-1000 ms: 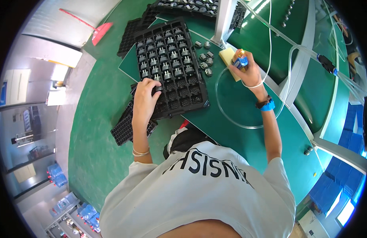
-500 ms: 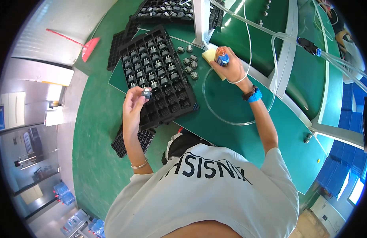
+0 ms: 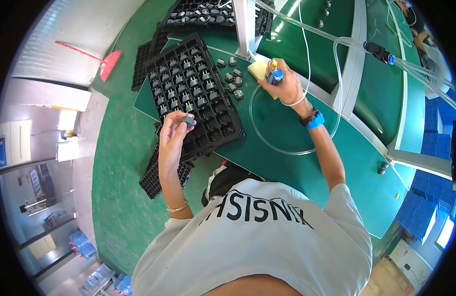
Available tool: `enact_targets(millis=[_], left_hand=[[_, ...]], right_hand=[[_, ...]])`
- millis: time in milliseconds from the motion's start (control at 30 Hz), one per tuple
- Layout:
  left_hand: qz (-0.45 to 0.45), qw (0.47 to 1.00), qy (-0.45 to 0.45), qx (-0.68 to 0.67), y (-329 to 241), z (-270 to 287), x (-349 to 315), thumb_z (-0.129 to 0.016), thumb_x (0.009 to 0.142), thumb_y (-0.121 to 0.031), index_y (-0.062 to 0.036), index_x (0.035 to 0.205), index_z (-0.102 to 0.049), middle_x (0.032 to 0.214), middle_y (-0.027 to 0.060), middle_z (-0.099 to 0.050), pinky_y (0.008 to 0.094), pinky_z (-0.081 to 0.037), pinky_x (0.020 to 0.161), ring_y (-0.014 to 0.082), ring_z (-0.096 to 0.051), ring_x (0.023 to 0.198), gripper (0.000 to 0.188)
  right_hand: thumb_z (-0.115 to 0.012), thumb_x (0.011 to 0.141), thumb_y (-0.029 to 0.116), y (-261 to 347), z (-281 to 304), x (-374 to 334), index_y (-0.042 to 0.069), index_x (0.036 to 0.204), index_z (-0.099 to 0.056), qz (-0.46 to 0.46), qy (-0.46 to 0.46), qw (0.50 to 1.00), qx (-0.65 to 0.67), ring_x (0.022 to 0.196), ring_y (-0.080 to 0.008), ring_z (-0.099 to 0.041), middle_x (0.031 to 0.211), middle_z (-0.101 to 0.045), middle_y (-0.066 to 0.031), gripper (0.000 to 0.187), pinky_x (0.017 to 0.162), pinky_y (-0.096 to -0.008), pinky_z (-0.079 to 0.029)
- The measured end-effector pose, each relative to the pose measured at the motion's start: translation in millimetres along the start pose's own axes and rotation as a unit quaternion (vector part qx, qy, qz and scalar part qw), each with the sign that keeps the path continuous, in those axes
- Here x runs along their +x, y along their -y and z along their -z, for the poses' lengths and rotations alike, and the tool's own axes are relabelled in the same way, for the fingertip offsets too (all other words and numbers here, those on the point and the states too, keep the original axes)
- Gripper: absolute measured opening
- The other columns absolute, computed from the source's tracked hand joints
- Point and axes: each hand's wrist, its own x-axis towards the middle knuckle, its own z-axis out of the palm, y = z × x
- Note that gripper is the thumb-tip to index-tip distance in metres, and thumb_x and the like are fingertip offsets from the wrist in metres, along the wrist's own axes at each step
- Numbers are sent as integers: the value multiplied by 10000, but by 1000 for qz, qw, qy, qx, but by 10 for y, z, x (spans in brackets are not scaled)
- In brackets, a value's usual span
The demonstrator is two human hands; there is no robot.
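Note:
Pinched between the fingertips of my left hand [image 3: 171,130] is a small round dark part [image 3: 189,120] with a bright metal top. It is held over the near left side of a black compartment tray [image 3: 211,124]. Similar parts with upright metal pins fill the tray's far rows, and the near right cells hold none. My right hand [image 3: 290,90] is wrapped round a blue tool [image 3: 275,75] with a yellowish end pointing up. Beside that hand lies a pale yellow pad [image 3: 257,70], partly covered by it. Several loose metal parts [image 3: 237,80] sit between tray and pad.
A clear hose [image 3: 282,151] loops over the green table [image 3: 267,170] below my right hand. A white post [image 3: 245,29] rises behind the pad. Another loaded black tray [image 3: 200,22] stands farther back; more trays [image 3: 161,183] are at lower left. Blue bins [image 3: 415,217] stand at right.
My left hand has moved slightly right with the small part, which is now turned differently. My right hand keeps its hold, with the tool tilted a little. The view has shifted slightly.

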Motion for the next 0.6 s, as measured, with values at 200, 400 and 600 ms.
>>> enact_targets(millis=[200,400,600], left_hand=[[11,998,21,-66,21,-75,-24,-546,858,-125,-33,1070,-493,951,43,-560,246,-418,786,120,-524,857,237],[-26,979,170,-106,-32,-409,-61,-604,827,-180,-27,1084,-489,942,44,-547,240,-418,695,108,-510,813,321],[39,889,369,-270,-355,-1188,-229,-653,757,-54,-30,1070,-481,968,66,-543,251,-432,757,128,-526,889,357]], right_hand=[[-726,685,249,-64,-62,-16,14,979,-493,-16,-5,1000,4,746,-340,-595,876,-588,-174,442,656,-366,-467],[-685,733,250,-694,29,393,40,966,-545,-105,-111,984,97,719,-248,-628,776,-597,-156,344,630,-324,-472],[-608,778,336,-1253,341,864,57,1032,-583,-119,-195,953,-200,798,-342,-606,891,-624,-175,378,667,-378,-495]])
